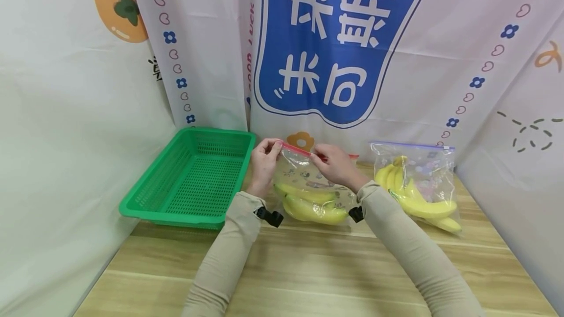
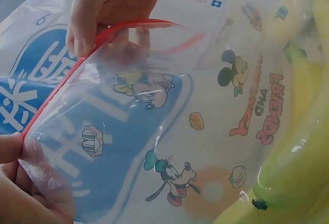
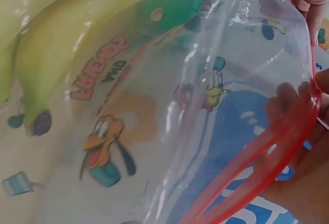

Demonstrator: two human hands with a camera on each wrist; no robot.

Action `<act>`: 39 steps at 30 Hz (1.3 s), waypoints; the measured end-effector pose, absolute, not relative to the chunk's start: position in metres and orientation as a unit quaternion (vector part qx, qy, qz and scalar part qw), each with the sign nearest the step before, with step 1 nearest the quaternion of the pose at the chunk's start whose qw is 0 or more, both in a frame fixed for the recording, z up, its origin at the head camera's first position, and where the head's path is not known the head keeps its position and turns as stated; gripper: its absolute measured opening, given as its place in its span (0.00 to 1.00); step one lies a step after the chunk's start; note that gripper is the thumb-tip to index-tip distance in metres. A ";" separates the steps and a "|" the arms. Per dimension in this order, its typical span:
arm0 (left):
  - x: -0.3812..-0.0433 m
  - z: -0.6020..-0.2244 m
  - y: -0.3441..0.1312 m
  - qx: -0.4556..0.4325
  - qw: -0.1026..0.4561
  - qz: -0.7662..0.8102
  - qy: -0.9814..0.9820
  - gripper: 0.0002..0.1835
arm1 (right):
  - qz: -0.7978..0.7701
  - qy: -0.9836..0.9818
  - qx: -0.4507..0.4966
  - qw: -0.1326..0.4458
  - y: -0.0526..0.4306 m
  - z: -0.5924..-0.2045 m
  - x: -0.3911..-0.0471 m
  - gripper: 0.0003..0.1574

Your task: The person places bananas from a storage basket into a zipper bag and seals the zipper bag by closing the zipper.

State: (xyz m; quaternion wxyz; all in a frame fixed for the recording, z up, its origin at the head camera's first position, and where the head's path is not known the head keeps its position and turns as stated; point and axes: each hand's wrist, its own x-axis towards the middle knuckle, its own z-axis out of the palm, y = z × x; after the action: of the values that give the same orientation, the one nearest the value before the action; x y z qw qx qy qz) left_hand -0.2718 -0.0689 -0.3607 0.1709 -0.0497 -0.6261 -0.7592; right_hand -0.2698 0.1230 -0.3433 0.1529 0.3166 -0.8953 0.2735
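Note:
A clear zip bag (image 1: 304,175) with a red zip edge and cartoon prints stands on the table, with yellow-green bananas (image 1: 313,204) inside. At its left top corner my left hand (image 1: 264,163) pinches the red edge between thumb and fingers. Farther along that edge, my right hand (image 1: 337,163) pinches the red strip. In the left wrist view the strip lies together between the hands, while past the right hand (image 2: 115,8) its two sides stand apart. The right wrist view also shows this gap in the red zip edge (image 3: 257,167).
To the left stands a green plastic basket (image 1: 176,219) with slotted walls. A second zip bag (image 1: 434,170), with a purple zip edge and bananas (image 1: 423,204) inside, is on the right. A printed cloth (image 1: 220,62) hangs behind the wooden table (image 1: 308,273).

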 end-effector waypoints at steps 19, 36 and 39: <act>-0.275 -0.364 -0.072 -0.039 0.171 -0.762 -0.623 0.10 | 0.214 -0.915 0.308 0.147 0.163 -0.349 -0.266 0.14; -0.280 -0.365 -0.077 -0.027 0.171 -0.760 -0.627 0.12 | 0.262 -0.903 0.317 0.123 0.201 -0.359 -0.270 0.15; -0.281 -0.366 -0.078 -0.035 0.182 -0.759 -0.625 0.11 | 0.250 -0.902 0.325 0.135 0.206 -0.356 -0.271 0.16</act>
State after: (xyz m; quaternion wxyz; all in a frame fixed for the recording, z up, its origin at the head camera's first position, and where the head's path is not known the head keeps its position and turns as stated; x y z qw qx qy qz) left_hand -0.2811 -0.0779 -0.3658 0.1823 -0.0348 -0.6246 -0.7585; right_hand -0.2711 0.2057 -0.3564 0.1351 0.3246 -0.9020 0.2505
